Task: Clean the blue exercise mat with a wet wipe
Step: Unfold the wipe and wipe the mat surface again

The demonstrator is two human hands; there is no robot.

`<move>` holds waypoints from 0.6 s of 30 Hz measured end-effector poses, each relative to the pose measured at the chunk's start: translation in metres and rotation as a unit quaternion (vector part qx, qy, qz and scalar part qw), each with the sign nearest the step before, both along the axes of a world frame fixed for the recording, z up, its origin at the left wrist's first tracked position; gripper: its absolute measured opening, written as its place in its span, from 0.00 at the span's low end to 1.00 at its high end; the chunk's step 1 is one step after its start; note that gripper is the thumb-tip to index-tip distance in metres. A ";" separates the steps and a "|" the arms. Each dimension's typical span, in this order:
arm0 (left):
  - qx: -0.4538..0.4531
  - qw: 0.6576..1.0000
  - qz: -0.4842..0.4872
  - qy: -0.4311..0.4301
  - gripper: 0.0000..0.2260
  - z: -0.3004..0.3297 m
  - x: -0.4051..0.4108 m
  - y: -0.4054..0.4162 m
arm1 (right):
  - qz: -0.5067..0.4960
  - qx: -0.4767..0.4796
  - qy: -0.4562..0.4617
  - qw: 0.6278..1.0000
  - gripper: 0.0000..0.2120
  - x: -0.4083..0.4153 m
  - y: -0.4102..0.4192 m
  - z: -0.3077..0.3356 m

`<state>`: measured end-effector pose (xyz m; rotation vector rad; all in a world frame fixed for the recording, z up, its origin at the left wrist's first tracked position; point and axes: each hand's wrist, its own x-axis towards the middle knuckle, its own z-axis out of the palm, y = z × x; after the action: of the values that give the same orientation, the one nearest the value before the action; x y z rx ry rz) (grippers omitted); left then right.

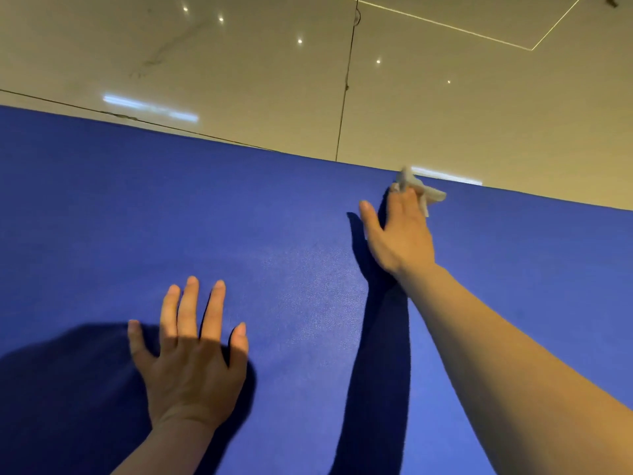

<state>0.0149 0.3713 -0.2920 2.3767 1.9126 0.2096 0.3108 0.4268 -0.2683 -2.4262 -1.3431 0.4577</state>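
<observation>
Glossy beige tiled floor [239, 63], seen beyond the far edge. Dark grout lines [346, 80] divide the large tiles. The polished surface carries reflections of small ceiling lights [300, 41] and a bright strip [150, 108].

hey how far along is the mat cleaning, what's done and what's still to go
Done: hard to tell; the blue mat shows no clear wet or wiped patches. In hand: the right hand presses the wet wipe at the mat's far edge, next to the tiled floor, while the left hand lies flat on the mat, fingers spread. Left: probably the broad stretch nearer the person, though that is a guess.
</observation>
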 end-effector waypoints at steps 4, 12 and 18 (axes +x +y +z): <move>-0.006 1.000 0.012 0.005 0.28 -0.001 0.000 -0.002 | 0.221 0.068 0.059 0.971 0.32 -0.067 0.025 0.002; -0.002 1.000 0.002 -0.009 0.28 -0.002 0.000 -0.004 | -0.019 -0.025 -0.047 0.998 0.32 0.105 -0.012 0.008; 0.000 1.000 0.003 -0.016 0.28 0.001 0.001 -0.003 | -0.071 -0.002 0.022 0.997 0.47 0.048 0.012 0.006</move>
<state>0.0160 0.3680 -0.2911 2.3531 1.9071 0.2460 0.3590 0.4390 -0.2626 -2.4791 -1.1431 0.4737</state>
